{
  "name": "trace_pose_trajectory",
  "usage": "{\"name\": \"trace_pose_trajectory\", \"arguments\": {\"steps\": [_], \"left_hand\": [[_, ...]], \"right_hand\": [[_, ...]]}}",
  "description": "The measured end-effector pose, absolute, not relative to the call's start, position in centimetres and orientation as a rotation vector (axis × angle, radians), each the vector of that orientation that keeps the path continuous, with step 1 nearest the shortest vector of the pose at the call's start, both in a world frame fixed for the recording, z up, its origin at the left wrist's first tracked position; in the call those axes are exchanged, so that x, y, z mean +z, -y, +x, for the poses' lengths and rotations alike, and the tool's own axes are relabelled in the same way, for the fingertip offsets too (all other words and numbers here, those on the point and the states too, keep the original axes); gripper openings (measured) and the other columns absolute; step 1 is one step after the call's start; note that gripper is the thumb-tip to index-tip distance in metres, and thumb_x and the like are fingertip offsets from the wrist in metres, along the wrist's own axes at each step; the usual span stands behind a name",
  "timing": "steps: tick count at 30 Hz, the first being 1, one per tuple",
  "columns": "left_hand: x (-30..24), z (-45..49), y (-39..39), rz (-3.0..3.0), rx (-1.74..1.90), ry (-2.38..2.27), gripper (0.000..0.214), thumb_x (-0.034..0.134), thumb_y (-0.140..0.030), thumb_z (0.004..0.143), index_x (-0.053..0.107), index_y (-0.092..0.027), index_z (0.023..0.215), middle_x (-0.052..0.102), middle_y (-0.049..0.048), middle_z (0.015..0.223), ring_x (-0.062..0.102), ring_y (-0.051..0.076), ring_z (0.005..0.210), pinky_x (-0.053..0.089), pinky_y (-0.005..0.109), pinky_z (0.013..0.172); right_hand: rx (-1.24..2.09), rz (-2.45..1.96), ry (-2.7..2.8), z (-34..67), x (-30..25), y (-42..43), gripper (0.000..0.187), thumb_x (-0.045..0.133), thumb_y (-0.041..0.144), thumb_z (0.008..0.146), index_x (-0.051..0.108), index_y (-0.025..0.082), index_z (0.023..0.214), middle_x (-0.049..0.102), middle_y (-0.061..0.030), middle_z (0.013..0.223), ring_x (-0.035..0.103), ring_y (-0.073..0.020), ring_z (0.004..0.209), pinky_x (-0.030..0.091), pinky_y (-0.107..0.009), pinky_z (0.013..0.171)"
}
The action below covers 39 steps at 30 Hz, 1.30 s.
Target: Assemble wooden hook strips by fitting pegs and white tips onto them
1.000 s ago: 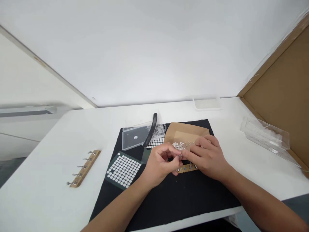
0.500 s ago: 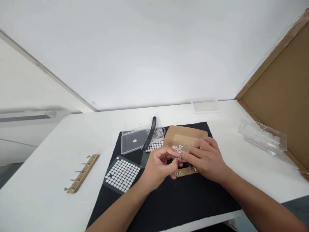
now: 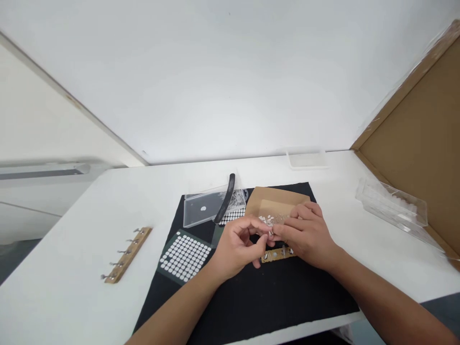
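Note:
My left hand (image 3: 241,243) and my right hand (image 3: 306,234) meet over the black mat, fingertips pinched together on a tiny piece too small to name. Just beneath them lies a wooden strip (image 3: 276,254) with metal fittings, partly covered by my fingers. Behind the hands stands a brown paper tray (image 3: 278,195) with several small white and clear bits in it, partly hidden by my right hand. A sheet of round white stickers (image 3: 187,256) rests left of my left hand.
A second wooden strip with metal hooks (image 3: 128,255) lies on the white table at the left. A clear plastic case (image 3: 201,211) and a curved black handle (image 3: 226,199) are on the mat's far side. Clear boxes (image 3: 391,206) stand at right by a cardboard panel (image 3: 413,110).
The whole view has shifted slightly. Both hands stay together at nearly the same spot, with the fingertips moved a little around the tiny piece.

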<state>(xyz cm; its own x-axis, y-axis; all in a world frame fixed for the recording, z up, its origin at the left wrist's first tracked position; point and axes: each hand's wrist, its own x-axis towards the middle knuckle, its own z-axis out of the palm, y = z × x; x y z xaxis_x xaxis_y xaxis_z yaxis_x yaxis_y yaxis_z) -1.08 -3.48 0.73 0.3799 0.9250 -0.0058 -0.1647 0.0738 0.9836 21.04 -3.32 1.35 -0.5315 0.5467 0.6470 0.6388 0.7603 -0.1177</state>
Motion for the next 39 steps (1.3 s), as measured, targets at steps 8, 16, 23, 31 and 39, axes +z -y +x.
{"name": "trace_pose_trajectory", "arguments": {"steps": [8,16,23,31,39], "left_hand": [[1.6,-1.7,3.1,1.673,1.063,-0.795,0.014,0.075,-0.010,0.084,0.075,-0.014,0.097,0.072,0.0056,0.088,0.074,0.014,0.064,0.053,0.013,0.039],[2.4,-3.1,1.9,2.056,1.110,-0.672,0.008,0.075,-0.013,0.094,0.079,-0.018,0.098,0.074,0.0077,0.097,0.067,0.007,0.057,0.054,0.015,0.047],[2.4,-3.4,2.2,2.077,1.003,-0.617,0.019,0.067,-0.013,0.100,0.076,-0.019,0.117,0.074,0.0100,0.111,0.069,0.005,0.051,0.058,0.014,0.047],[2.6,-3.4,2.2,2.082,0.978,-0.570,0.014,0.065,-0.013,0.103,0.075,-0.018,0.112,0.070,0.0075,0.109,0.071,0.005,0.054,0.060,0.013,0.050],[2.6,-3.4,2.2,2.014,0.965,-0.607,0.016,0.066,-0.013,0.102,0.077,-0.019,0.112,0.074,0.0077,0.108,0.073,0.006,0.054,0.061,0.013,0.049]], "right_hand": [[-0.147,-0.865,2.275,21.1,1.3,3.3,0.017,0.063,0.027,0.109,0.072,0.023,0.095,0.065,0.0037,0.067,0.047,-0.0169,0.078,0.031,-0.037,0.085],[-0.074,-0.823,2.278,21.0,1.4,3.2,0.018,0.063,0.034,0.110,0.075,0.024,0.100,0.067,0.0036,0.069,0.048,-0.0168,0.078,0.031,-0.036,0.084],[-0.042,-0.845,2.309,21.1,1.1,3.2,0.026,0.063,0.035,0.111,0.075,0.024,0.091,0.065,0.0029,0.068,0.049,-0.0165,0.079,0.031,-0.036,0.086],[0.022,-0.818,2.286,21.0,0.8,3.1,0.027,0.061,0.035,0.111,0.074,0.023,0.091,0.067,0.0026,0.068,0.051,-0.0168,0.080,0.032,-0.037,0.086],[0.050,-0.823,2.279,21.0,1.0,3.2,0.029,0.062,0.036,0.111,0.073,0.022,0.089,0.066,0.0031,0.067,0.050,-0.0161,0.078,0.032,-0.036,0.084]]}}
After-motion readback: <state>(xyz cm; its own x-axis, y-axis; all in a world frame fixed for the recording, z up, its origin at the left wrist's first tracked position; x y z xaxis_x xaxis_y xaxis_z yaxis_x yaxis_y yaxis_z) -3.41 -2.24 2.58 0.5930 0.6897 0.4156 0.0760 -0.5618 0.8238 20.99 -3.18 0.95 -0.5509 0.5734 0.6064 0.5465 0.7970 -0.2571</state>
